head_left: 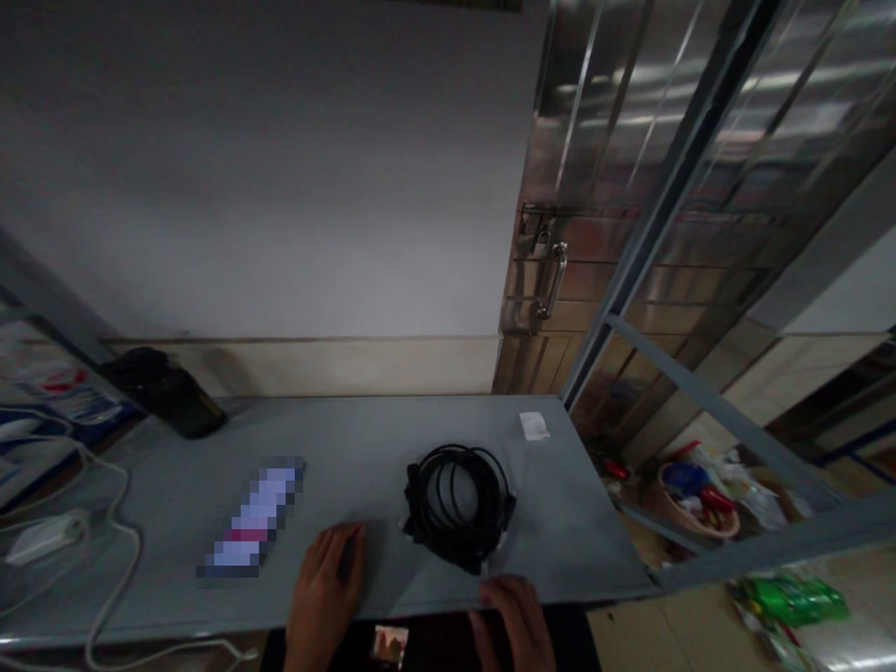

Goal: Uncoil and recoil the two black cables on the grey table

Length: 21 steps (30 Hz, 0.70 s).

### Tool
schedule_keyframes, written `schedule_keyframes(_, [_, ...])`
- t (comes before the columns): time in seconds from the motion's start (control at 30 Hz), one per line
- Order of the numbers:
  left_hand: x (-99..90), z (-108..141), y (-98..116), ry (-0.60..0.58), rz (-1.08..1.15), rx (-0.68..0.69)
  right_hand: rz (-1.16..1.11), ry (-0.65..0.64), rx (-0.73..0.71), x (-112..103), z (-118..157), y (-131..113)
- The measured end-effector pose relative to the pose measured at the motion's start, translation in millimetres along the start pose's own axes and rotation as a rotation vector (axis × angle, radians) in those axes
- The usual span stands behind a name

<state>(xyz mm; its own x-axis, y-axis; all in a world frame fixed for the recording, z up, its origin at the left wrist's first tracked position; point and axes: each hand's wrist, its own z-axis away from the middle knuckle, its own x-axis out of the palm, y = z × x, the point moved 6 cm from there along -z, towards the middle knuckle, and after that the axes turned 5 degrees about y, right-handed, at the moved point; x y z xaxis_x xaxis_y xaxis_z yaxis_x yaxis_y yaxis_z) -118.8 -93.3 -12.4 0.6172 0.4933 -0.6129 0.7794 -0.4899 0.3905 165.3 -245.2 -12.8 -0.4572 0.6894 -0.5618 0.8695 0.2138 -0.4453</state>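
Observation:
A coil of black cable [448,551] lies on the grey tabletop [364,448], wound in several loops with connector ends sticking out at its rim. My left hand [323,590] rests on the table to the left of the coil and apart from it. Its fingers are loosely bent, the thumb stands off from them, and nothing shows in its grasp. At the table's front edge, just below the coil, is my right hand [516,616]. The thumb and fingers are apart, with the fingertips close to a connector; whether they touch it I cannot tell.
A blurred-out phone [256,518] lies left of my left hand. White cords and a white adapter [48,539] are at far left, behind them a dark bottle [175,397]. A white paper scrap [534,427] lies back right. A metal frame post [651,233] rises at right.

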Motion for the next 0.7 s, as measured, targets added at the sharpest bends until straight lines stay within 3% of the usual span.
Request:
schedule_keyframes(0.1, [0.0,-1,0,-0.014,0.002,-0.018,-0.034,-0.051,0.079,22,-31,3])
schedule_keyframes(0.23, [0.5,1,0,-0.058,0.009,-0.024,0.049,-0.193,-0.041,63,-61,-11])
schedule_keyframes(0.37, [-1.2,1,3,-0.059,0.004,0.006,0.113,-0.313,-0.146,92,-64,-9])
schedule_keyframes(0.7, [-2.1,-1,7,-0.05,0.004,0.01,0.119,-0.263,-0.262,77,-99,56])
